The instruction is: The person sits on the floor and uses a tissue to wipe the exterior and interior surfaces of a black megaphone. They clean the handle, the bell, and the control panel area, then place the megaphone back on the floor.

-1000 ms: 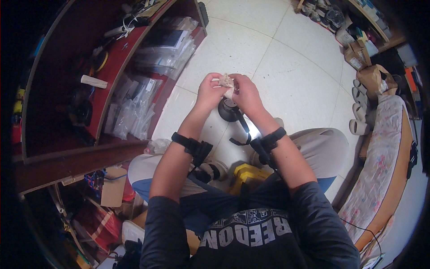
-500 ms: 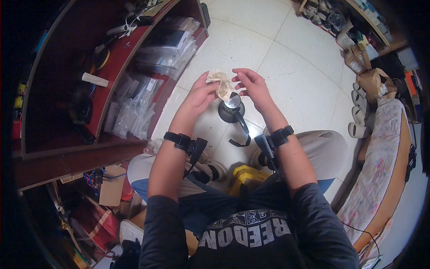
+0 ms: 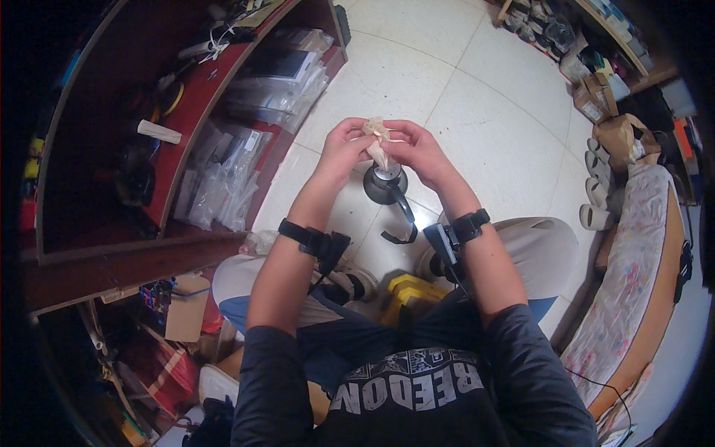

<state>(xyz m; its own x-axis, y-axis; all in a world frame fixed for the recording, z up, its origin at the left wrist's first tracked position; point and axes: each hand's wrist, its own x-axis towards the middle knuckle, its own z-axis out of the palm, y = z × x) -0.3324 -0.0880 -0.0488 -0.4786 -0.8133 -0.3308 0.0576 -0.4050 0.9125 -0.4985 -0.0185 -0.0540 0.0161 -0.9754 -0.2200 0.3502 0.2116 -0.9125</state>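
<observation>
A crumpled cream-coloured piece, soft like paper or cloth (image 3: 378, 146), is bunched between my fingers. My left hand (image 3: 345, 151) pinches it from the left. My right hand (image 3: 418, 149) closes on it from the right, with the fingertips of both hands almost meeting. Directly below stands a dark round-bodied object (image 3: 383, 190) with a handle and a black strap (image 3: 401, 237) on the floor. Its shiny pale top shows just under the cream piece; whether the two touch I cannot tell.
Between my feet lies a yellow object (image 3: 412, 289). At left is a dark red shelf unit (image 3: 195, 123) with plastic-bagged items (image 3: 223, 175). Along the right run a padded bench with a flowered cover (image 3: 622, 276), pale slippers (image 3: 593, 192) and cardboard boxes (image 3: 593, 98).
My right hand has moved left and closed on the cream piece, which is now bunched up tighter. My left hand has shifted slightly right. The dark object stays where it was.
</observation>
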